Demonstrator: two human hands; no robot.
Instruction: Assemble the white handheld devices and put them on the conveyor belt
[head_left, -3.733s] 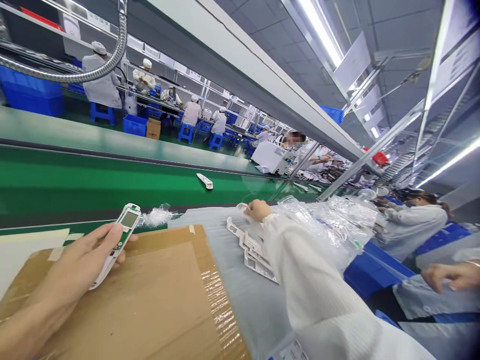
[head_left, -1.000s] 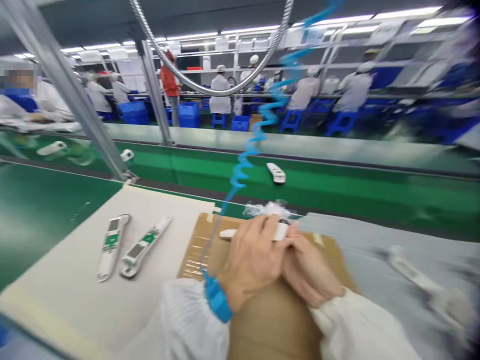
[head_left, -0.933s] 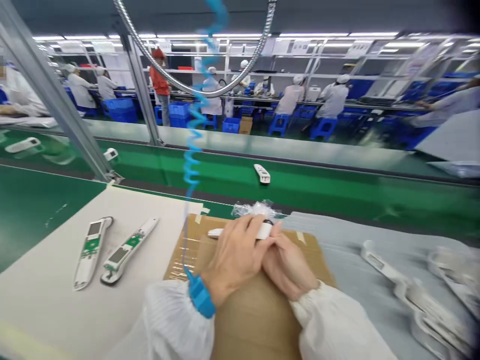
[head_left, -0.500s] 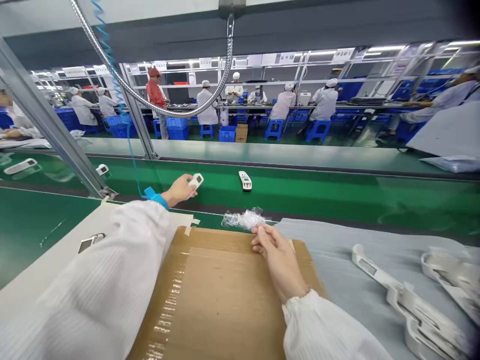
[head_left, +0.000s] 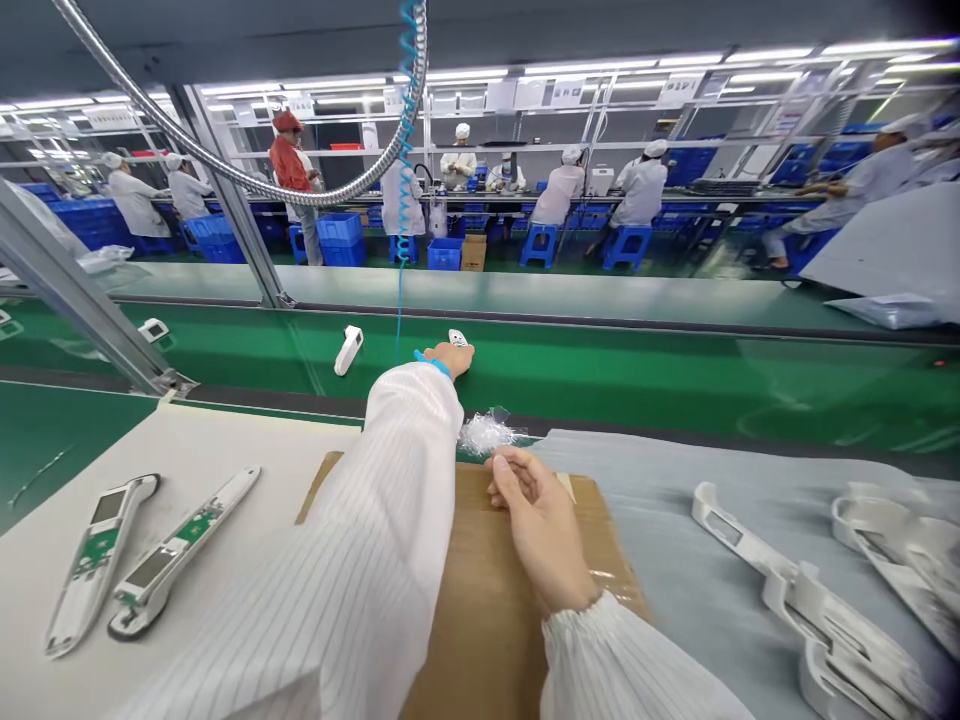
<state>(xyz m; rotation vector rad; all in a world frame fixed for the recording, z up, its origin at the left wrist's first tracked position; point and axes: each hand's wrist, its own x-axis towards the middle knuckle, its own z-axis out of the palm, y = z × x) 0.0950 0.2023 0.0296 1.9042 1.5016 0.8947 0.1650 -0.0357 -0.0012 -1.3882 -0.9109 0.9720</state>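
Observation:
My left hand (head_left: 452, 357) reaches out over the green belt, its fingers closed on a white handheld device (head_left: 457, 338). Most of that device and some fingers are hidden by the hand. A second white handheld device (head_left: 349, 351) lies on the belt to the left, apart from the hand. My right hand (head_left: 541, 520) hovers above the cardboard box (head_left: 487, 620) with thumb and fingers curled together. Its fingertips are close to a bunch of crumpled clear plastic film (head_left: 486, 432); anything between them is too small to make out.
Two opened devices with green circuit boards (head_left: 97, 548) lie on the white board at left. White plastic housings (head_left: 795, 590) rest on grey foam sheet at right. A slanted metal post (head_left: 82, 290), a hanging metal hose (head_left: 300, 195) and a blue coiled cord (head_left: 405, 150) cross the space.
My left hand has let go of one device, which now lies on the belt, and moved right to another. My right hand stays near the film. The view has turned, uncovering the opened devices.

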